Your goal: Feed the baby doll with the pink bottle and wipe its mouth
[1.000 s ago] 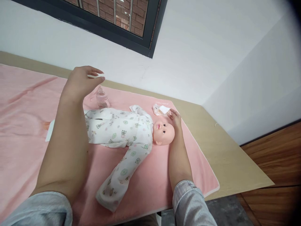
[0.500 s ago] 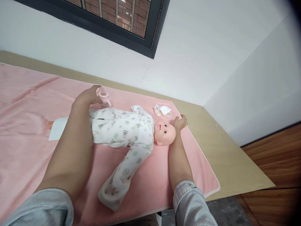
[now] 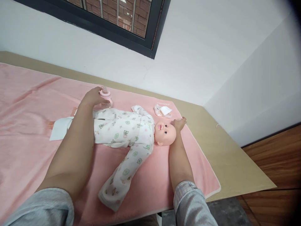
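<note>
A baby doll [image 3: 165, 133] lies on its back on a pink blanket [image 3: 150, 175], its head to the right. It wears a white printed outfit [image 3: 122, 128], one sleeve stretched toward me. Past the doll's body, my left hand [image 3: 92, 96] is closed around the side of a pink baby bottle [image 3: 105, 94] that stands upright with its teat up. Some of those fingers are hidden behind the bottle. My right hand [image 3: 179, 123] rests beyond the doll's head by the blanket's edge, fingers extended and holding nothing. The right forearm passes close beside the head.
A small clear plastic packet with a white piece [image 3: 166, 110] lies near my right hand. A white cloth or pad [image 3: 58, 128] covers the doll's lower legs. The tan tabletop [image 3: 225, 169] reaches past the blanket; a wall and dark window frame [image 3: 150, 47] stand behind.
My left hand has come against the baby bottle and taken hold of it. My right hand's fingers have shifted slightly at the blanket's edge. The doll stays in place.
</note>
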